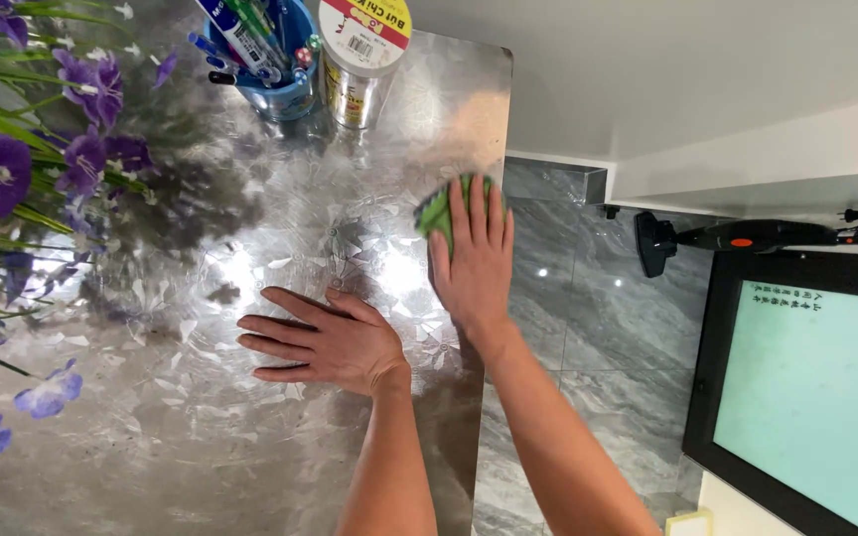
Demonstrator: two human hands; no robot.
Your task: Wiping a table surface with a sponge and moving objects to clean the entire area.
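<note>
- Right hand point(474, 253): fingers extended, palm pressing a crumpled green cloth point(436, 213) flat against the shiny patterned metal tabletop point(250, 417), near its right edge.
- Left hand point(325, 340): spread wide, empty, flat on the tabletop, apparently bracing.
- Blue pen pot point(275, 60) and purple flowers point(81, 149) stand well apart.

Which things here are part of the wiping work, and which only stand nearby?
In use:
- right hand pressing the green cloth
- left hand flat on the shiny tabletop

Standing by:
- blue pen cup
- metal can
- purple flowers
- black-framed screen
</note>
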